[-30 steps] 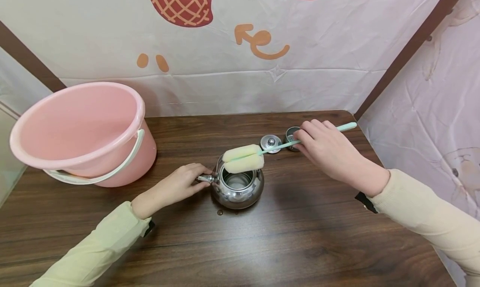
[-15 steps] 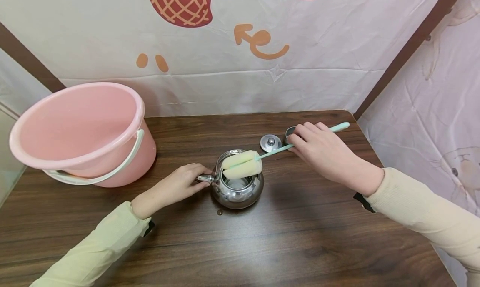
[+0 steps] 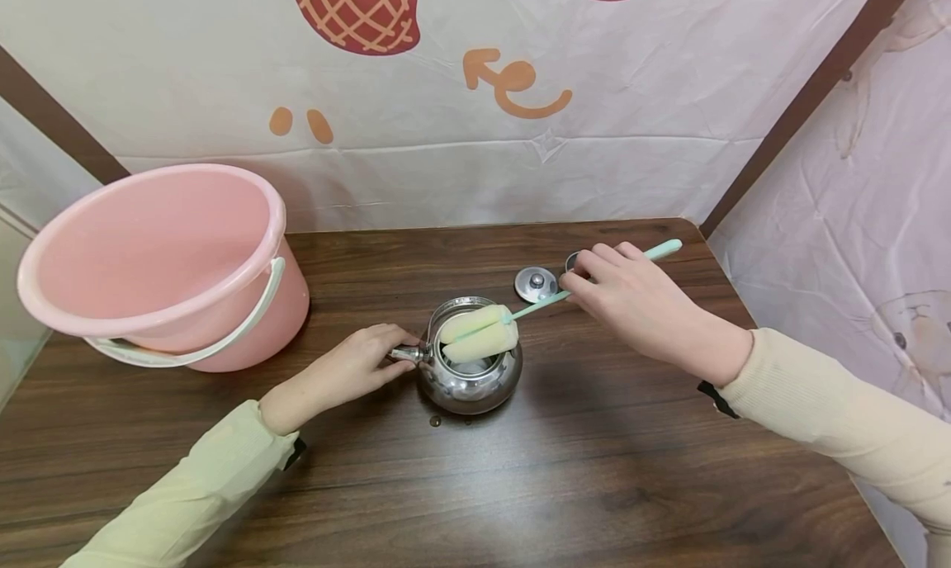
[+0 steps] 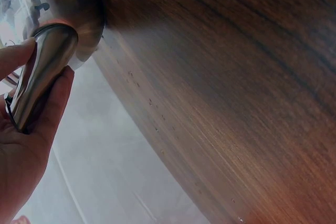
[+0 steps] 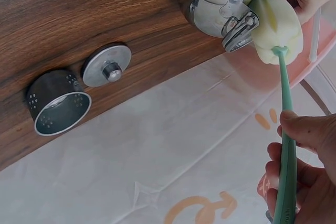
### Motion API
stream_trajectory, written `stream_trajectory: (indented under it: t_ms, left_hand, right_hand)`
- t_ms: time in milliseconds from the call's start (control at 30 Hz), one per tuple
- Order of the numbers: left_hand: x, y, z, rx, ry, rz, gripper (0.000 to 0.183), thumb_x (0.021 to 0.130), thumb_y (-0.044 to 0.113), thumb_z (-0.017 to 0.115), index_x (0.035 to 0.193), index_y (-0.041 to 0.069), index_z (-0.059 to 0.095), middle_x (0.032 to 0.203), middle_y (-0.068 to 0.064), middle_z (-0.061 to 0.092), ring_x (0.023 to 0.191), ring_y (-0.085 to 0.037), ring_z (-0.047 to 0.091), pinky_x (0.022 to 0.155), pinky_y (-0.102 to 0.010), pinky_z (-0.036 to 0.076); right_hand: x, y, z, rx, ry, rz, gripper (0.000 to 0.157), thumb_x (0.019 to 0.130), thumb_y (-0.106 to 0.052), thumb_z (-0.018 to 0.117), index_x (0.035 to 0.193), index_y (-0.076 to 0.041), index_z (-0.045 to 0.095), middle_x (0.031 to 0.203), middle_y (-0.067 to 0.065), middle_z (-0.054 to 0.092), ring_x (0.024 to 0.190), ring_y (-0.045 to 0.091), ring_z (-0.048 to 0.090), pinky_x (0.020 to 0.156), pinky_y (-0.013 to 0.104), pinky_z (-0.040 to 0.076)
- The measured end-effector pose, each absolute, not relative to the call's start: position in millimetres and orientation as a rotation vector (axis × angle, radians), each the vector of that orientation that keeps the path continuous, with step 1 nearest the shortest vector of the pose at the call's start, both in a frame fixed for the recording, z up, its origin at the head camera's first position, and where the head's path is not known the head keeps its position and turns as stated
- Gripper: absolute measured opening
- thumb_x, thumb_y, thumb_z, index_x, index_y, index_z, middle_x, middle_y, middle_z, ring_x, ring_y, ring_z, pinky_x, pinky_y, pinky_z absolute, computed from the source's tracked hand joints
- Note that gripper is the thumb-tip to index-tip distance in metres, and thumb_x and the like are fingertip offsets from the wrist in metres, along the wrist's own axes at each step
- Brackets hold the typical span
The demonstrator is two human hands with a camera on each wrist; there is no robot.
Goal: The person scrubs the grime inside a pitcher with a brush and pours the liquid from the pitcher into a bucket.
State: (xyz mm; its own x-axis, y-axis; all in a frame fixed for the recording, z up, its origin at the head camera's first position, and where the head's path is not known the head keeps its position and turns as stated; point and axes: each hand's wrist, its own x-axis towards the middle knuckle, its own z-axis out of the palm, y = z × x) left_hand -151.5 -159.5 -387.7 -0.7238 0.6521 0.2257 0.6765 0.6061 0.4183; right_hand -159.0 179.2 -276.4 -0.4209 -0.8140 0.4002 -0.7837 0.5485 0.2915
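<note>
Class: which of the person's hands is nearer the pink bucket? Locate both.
Left. In the head view, the left hand grips the kettle right of the pink bucket; the right hand, holding the brush, is farther right, beyond the kettle.

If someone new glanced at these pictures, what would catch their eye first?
Probably the big pink bucket, the largest object, standing on the person's left side of the table. Next, the shiny metal pot near the middle, its tapering side piece held by the left hand. Then the pale-yellow sponge brush, its head at the pot's mouth and its green handle in the right hand.
</note>
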Motion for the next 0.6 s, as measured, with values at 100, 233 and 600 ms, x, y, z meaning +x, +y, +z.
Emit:
stream_trajectory:
  t_ms: [100, 233, 600]
  left_hand:
    - [-151, -159, -388, -1.141, -2.772, -0.749, 0.021, 0.08, 0.009, 0.069, 0.099, 0.001, 0.063, 0.095, -0.007, 0.064, 0.09, -0.021, 0.061, 0.078, -0.037, 0.05]
    - [-151, -159, -388, -1.138, -2.777, -0.75, 0.021, 0.08, 0.009, 0.069, 0.099, 0.001, 0.063, 0.095, -0.007, 0.064, 0.09, -0.021, 0.061, 0.078, -0.036, 0.05]
    - [-152, -159, -388, -1.138, -2.794, -0.759, 0.022, 0.081, 0.01, 0.068, 0.1, 0.0, 0.063, 0.096, -0.008, 0.064, 0.091, -0.021, 0.061, 0.079, -0.036, 0.05]
  right_hand:
    - [-159, 177, -275, 1.292, -2.287, -0.102, 0.013, 0.081, -0.014, 0.065, 0.081, -0.007, 0.054, 0.078, 0.006, 0.049, 0.069, 0.024, 0.044, 0.058, 0.032, 0.032]
    - [-159, 174, -272, 1.306, -2.272, -0.117, 0.012, 0.079, -0.011, 0.067, 0.082, -0.007, 0.056, 0.078, 0.006, 0.049, 0.069, 0.024, 0.043, 0.059, 0.032, 0.031]
    - [-158, 161, -261, 1.348, -2.169, -0.214, 0.011, 0.078, 0.004, 0.064, 0.08, -0.006, 0.06, 0.07, 0.006, 0.044, 0.065, 0.023, 0.038, 0.059, 0.031, 0.032]
